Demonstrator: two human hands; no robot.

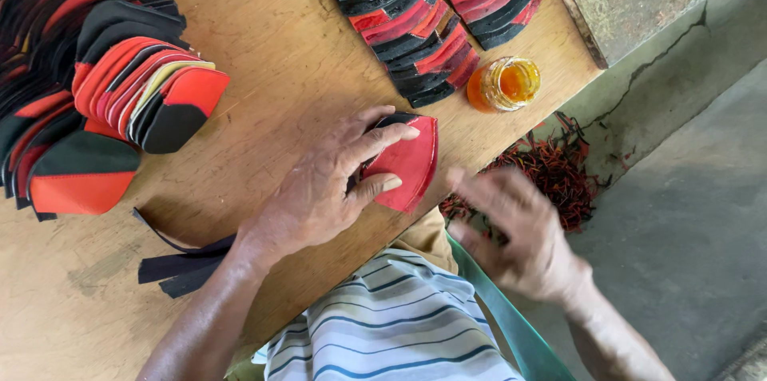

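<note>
Striped shirt cloth (399, 325) lay nearest; the left hand (319, 189) pressed spread fingers on a thin, light, floppy red-and-black leather piece (409, 161) at the tabletop's (264, 45) near edge, best pinched by its rim, while the right hand (519, 233) hovered blurred, seemingly empty.

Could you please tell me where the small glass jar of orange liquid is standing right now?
In the head view, the small glass jar of orange liquid stands near the right edge of the wooden table, just right of the row of overlapping red and black leather pieces.
</note>
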